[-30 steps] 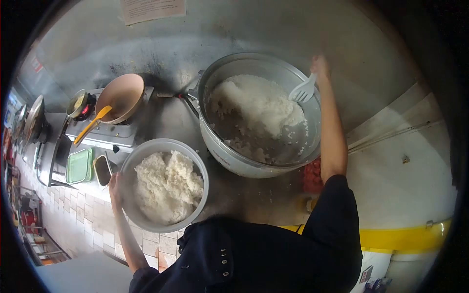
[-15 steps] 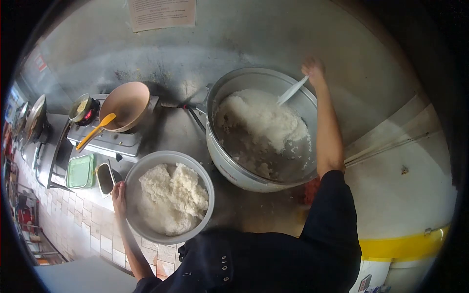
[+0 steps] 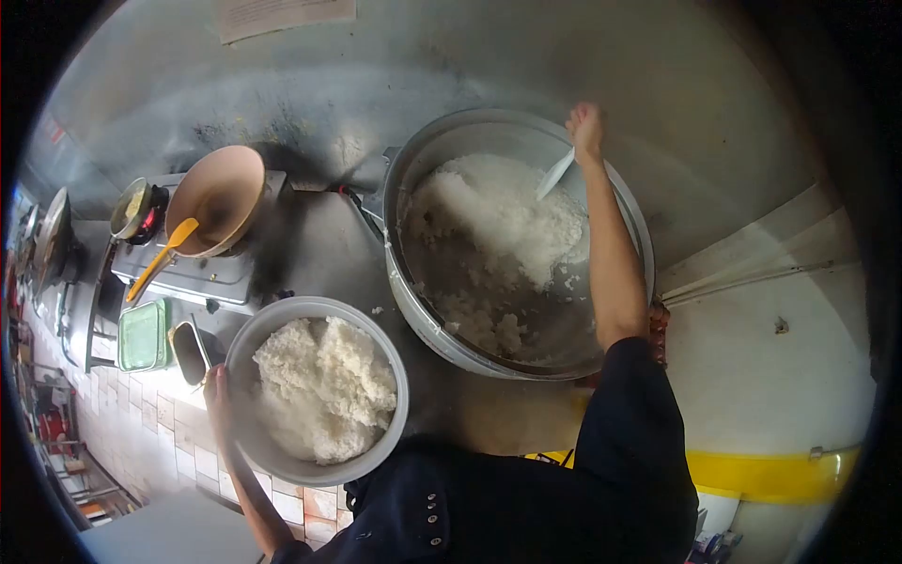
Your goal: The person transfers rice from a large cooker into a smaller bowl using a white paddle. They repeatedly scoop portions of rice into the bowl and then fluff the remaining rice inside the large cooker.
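Observation:
My right hand (image 3: 586, 132) is closed round the handle of a white rice paddle (image 3: 556, 176). The paddle's blade end dips into steaming white rice (image 3: 507, 211) in a large metal cooker pot (image 3: 423, 315). Rice is heaped toward the far side of that pot, with loose clumps and grains on its near side. At the left, my left hand (image 3: 217, 395) grips the rim of a round grey bowl (image 3: 398, 418), its fingers partly hidden. A big mound of cooked rice (image 3: 329, 390) lies inside this bowl, close against my dark shirt.
A brown wok (image 3: 221, 193) stands on a gas stove (image 3: 197, 277), with an orange spatula (image 3: 164, 258) across its near side. Behind it a small pan (image 3: 132, 207) sits over a glowing burner. A green container (image 3: 144, 336) and a narrow metal container (image 3: 191, 352) are beside the bowl.
The view has shifted a little. My right hand has tilted the paddle more upright, its blade still in the rice. My left hand stays on the bowl's rim.

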`<state>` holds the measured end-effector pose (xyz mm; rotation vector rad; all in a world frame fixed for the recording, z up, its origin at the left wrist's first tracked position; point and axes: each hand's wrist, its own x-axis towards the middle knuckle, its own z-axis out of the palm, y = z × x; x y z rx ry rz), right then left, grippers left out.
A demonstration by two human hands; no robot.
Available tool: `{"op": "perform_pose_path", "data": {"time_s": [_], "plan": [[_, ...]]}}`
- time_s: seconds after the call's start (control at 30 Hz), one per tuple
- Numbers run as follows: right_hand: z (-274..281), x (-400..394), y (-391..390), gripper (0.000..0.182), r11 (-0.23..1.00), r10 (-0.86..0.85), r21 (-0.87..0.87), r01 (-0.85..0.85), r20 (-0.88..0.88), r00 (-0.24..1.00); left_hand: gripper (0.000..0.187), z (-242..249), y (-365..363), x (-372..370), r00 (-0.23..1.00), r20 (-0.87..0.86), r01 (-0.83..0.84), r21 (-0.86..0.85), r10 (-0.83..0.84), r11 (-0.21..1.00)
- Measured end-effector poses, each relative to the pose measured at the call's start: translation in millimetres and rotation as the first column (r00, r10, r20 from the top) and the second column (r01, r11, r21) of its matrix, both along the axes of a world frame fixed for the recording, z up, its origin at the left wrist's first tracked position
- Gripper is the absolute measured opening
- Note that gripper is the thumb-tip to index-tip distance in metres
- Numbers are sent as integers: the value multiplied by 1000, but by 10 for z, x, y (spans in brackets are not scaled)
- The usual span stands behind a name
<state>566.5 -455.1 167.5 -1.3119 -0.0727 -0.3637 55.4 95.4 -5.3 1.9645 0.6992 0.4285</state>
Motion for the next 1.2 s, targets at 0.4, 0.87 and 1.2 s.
{"op": "perform_pose_path", "data": {"time_s": [0.4, 0.87, 1.2], "plan": [[-753, 314, -200, 38, 976, -172, -155, 153, -118, 978, 40, -577, 576, -286, 925, -342, 229, 157, -165, 961], [-872, 39, -30, 35, 977, -177, -139, 160, -123, 976, 45, -186, 345, -106, 946, -315, 24, -164, -76, 986], [-770, 42, 370, 27, 363, -197, -756, 544, 508, 838, 47, -76, 143, -36, 995, -53, 96, 183, -88, 978]]}}
